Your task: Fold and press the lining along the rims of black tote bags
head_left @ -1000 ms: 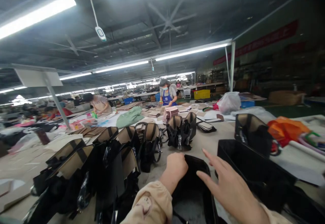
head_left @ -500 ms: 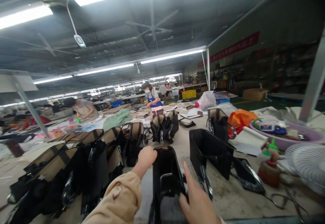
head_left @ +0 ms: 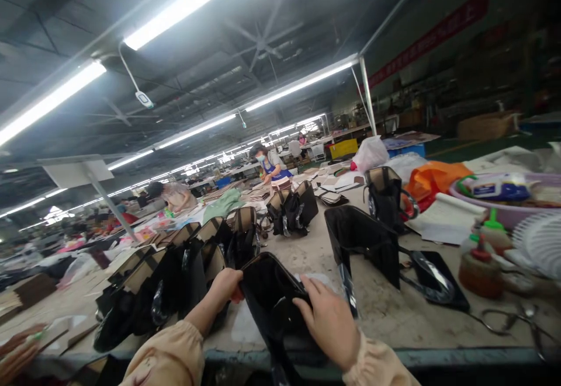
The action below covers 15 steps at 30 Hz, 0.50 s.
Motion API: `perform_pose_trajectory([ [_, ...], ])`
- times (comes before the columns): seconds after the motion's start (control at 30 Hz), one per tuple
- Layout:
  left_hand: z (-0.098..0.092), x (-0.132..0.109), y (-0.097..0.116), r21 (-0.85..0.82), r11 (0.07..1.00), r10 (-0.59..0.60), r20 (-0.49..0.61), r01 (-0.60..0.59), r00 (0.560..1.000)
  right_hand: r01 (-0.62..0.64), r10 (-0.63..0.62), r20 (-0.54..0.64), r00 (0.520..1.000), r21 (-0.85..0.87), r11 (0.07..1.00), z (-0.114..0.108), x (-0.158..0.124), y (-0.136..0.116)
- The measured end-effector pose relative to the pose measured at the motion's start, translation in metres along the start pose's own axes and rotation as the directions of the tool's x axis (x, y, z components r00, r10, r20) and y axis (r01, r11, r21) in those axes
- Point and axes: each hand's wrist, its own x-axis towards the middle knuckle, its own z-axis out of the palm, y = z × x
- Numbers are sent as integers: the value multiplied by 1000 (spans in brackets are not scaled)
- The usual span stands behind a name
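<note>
A black open-topped bag (head_left: 274, 292) stands at the near edge of the table, tilted a little, between my two hands. My left hand (head_left: 227, 285) is closed on its upper left rim. On the right rim lies my right hand (head_left: 328, 316), its thumb over the inside edge and its fingers along the outer side. The lower part of the bag drops out of view. To the right stands another open black bag (head_left: 368, 246) with plastic-wrapped straps. Several black bags with tan linings (head_left: 144, 281) crowd together on the left.
At the right are a purple basin (head_left: 504, 214), a red-capped bottle (head_left: 480, 272), scissors (head_left: 532, 322) and a white fan (head_left: 539, 240). Another person's hands (head_left: 20, 351) show at lower left. A person in a blue apron (head_left: 274, 167) stands beyond the table.
The view has tilted and turned. The bag between my hands now leans, its rim swung to the left. My right hand has come from beside the bag onto its right rim.
</note>
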Motion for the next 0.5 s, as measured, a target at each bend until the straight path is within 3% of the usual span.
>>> perform_pose_trajectory([
  [0.33,-2,-8,2,-117,993,12,78,-3,997,-86,97,-97,991,106,991,7,13,19],
  [0.5,-8,-16,-21,-137,991,18,104,-4,994,-78,88,-123,989,80,994,10,21,22],
])
